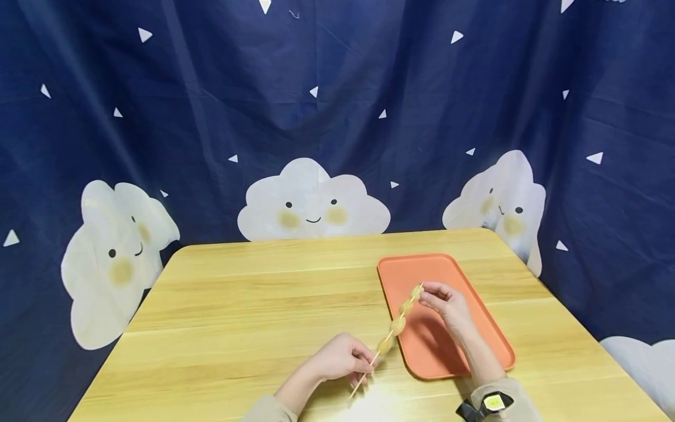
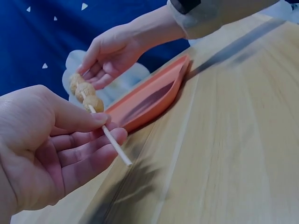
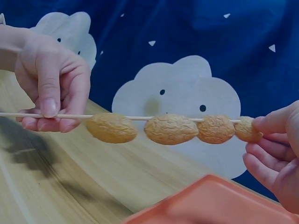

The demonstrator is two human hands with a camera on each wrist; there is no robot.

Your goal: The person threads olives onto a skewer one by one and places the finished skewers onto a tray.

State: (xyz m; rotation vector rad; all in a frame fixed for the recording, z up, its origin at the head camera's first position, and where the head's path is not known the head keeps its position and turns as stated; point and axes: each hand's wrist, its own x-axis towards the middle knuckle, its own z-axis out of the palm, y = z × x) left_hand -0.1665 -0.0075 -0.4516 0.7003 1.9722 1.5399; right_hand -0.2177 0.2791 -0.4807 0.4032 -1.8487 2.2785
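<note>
A thin wooden skewer (image 2: 117, 148) carries several wrinkled, golden-brown food pieces (image 3: 171, 130) that look like fried puffs. My left hand (image 1: 340, 358) pinches its bare lower part between thumb and fingers, and the blunt end sticks out past them. At the other end my right hand (image 1: 449, 308) pinches the smallest, outermost puff (image 3: 247, 130) with thumb and index finger. Held above the table, the skewer slants from near the front edge up towards the tray in the head view. In the right wrist view gaps show between the larger puffs, while the outer ones sit close together.
An orange tray (image 1: 440, 363) with a raised rim lies on the wooden table (image 1: 237, 310), under my right hand. Behind the table hangs a dark blue curtain (image 1: 295, 117) with white clouds. A dark watch (image 1: 485, 405) is on the right wrist.
</note>
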